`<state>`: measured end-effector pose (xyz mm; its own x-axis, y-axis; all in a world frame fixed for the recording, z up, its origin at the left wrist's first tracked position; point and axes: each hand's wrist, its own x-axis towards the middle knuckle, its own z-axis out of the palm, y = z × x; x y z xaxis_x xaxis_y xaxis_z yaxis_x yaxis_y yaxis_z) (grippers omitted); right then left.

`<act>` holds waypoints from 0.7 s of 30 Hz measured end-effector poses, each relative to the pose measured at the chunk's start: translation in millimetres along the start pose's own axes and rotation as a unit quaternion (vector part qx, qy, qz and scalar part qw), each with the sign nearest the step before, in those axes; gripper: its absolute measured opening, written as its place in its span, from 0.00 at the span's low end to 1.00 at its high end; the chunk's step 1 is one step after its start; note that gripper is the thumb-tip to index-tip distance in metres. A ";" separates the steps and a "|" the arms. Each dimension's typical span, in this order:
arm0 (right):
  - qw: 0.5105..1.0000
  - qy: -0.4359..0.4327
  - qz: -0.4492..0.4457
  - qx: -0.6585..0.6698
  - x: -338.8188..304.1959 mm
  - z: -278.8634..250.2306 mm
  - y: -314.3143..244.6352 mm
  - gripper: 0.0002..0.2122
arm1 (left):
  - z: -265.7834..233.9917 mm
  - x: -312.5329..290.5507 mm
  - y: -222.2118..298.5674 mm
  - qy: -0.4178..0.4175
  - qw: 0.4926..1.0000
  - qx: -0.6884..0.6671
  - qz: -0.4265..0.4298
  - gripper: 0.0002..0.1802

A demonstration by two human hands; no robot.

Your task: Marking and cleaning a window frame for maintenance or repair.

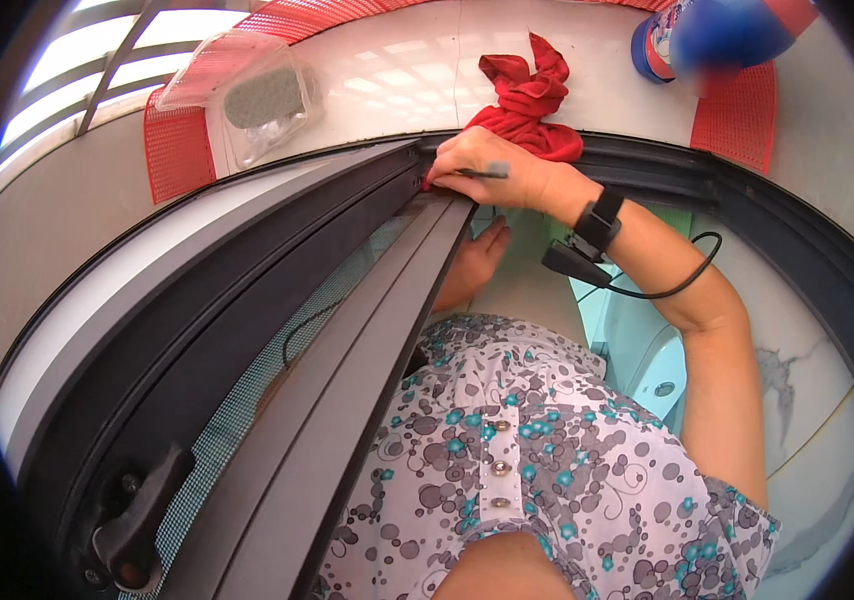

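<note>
My right hand (492, 165) is closed in a pinch at the inner corner of the dark window frame (277, 235). From between its fingers sticks the grey end of a thin dark stick (487, 171), whose kind I cannot make out. A small red bit shows at the fingertips against the frame, perhaps cloth. Lower down, my left hand (482, 262) is partly hidden behind the grey window sash (347, 400), its visible fingers stretched out and apart. Just beyond my right hand, a knotted red cloth (525, 100) lies on the white ledge.
A black window handle (137, 530) juts out at the lower left. On the ledge stand a clear plastic container (267, 105) with a grey-green pad and, at the far right, a blue bottle (732, 35). Red perforated strips (179, 148) edge the ledge.
</note>
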<state>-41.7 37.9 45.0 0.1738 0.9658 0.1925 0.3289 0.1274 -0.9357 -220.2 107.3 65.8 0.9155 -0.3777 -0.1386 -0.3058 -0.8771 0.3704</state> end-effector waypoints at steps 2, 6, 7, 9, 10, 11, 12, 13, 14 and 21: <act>1.000 0.006 -0.019 0.005 7.0 1.5 2.5 0.05 | -0.9 1.8 -2.4 -0.001 0.999 -0.040 0.001 0.21; 0.983 -0.121 0.064 -0.119 6.2 -1.4 -6.6 0.04 | -6.9 4.3 -7.1 -0.042 0.996 -0.066 0.054 0.20; 0.983 -0.120 0.065 -0.121 2.7 -8.1 -9.8 0.04 | -4.2 4.6 -8.7 -0.012 0.994 -0.072 0.083 0.20; 0.985 -0.089 0.045 -0.141 -16.2 -22.5 -13.7 0.04 | -10.1 10.9 -9.4 -0.005 0.992 -0.090 0.090 0.20; 0.988 -0.053 0.060 -0.135 -27.1 -27.7 -15.0 0.03 | -12.2 12.0 -9.1 0.001 0.990 -0.107 0.094 0.20; 0.987 -0.052 0.061 -0.138 -36.7 -33.3 -18.3 0.03 | -10.8 13.7 -9.0 0.002 0.990 -0.107 0.097 0.20; 0.991 -0.009 0.089 -0.103 -44.1 -35.2 -21.0 0.01 | -8.1 12.5 -8.2 0.001 0.989 -0.108 0.101 0.20; 0.991 0.033 0.115 -0.067 -48.3 -35.9 -22.5 0.01 | -5.5 11.6 -8.0 0.000 0.989 -0.108 0.105 0.20; 0.990 0.036 0.117 -0.067 -51.3 -34.6 -24.8 0.01 | -8.5 13.6 -7.0 -0.002 0.988 -0.108 0.108 0.20; 0.968 0.078 0.203 -0.124 -65.0 -55.3 -43.7 0.03 | -11.5 18.6 0.5 0.028 0.986 -0.133 0.099 0.18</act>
<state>-16.0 -43.0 89.8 0.4677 0.8763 -0.1155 0.4126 -0.3320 -0.8482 -200.2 103.2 74.0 0.8594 -0.5112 0.0085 -0.4078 -0.6754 0.6145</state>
